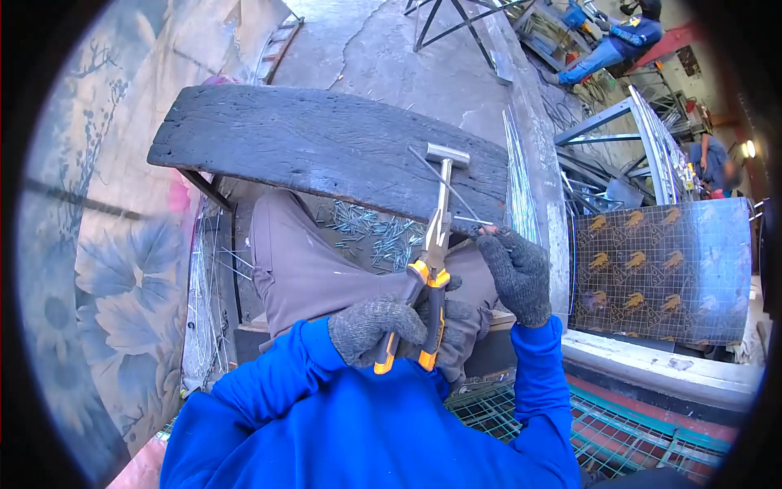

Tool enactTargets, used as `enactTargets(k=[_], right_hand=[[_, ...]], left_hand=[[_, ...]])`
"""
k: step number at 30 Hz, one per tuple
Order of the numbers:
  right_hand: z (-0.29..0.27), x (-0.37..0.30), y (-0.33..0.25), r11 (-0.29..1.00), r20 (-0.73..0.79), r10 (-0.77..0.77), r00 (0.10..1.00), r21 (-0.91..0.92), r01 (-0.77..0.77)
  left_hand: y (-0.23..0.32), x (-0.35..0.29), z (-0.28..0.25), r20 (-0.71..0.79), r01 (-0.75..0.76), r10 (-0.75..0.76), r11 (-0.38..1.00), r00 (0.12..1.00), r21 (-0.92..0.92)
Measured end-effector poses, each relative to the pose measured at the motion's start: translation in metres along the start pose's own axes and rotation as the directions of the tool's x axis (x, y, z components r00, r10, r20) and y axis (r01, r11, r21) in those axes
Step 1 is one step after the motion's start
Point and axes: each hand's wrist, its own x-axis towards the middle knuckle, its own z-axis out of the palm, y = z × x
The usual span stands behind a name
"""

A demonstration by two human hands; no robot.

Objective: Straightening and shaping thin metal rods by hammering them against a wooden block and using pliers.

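Note:
My left hand point(376, 330), in a dark grey knit glove, is closed round a handle of the pliers point(437, 326), which have black and orange grips. Their jaws point away from me toward the wooden bench. A steel hammer point(448, 156) lies with its head on the bench; its shaft runs toward the jaws, and I cannot tell whether they touch. My right hand point(521, 273), gloved alike, pinches a short thin metal rod point(472, 221) at the bench's near edge. A longer thin rod point(436, 178) lies slantwise across the hammer's shaft.
The dark, worn wooden bench point(285, 130) spans the space before my knees. Long wires point(520, 183) stand bundled at its right end. Many cut metal pieces point(375, 232) litter the floor below. Flowered cloth point(122, 269) hangs at left; a patterned panel point(660, 273) stands right. Two people work at far right.

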Motion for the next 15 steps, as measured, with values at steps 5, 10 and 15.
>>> enactTargets(k=[5, 10, 15], right_hand=[[0.003, -0.002, 0.005, 0.993, 0.027, 0.038, 0.999, 0.115, -0.041], [0.007, -0.002, 0.009, 0.993, 0.027, -0.015, 1.0, 0.116, 0.012], [0.005, 0.001, 0.001, 0.999, 0.063, -0.028, 0.998, 0.045, 0.025]], left_hand=[[-0.006, 0.016, -0.035, 0.128, 0.335, -0.315, 0.925, 0.94, -0.181], [0.002, 0.005, -0.022, 0.057, 0.352, -0.347, 0.917, 0.936, -0.188], [0.017, 0.002, -0.011, 0.01, 0.369, -0.37, 0.925, 0.929, -0.094]])
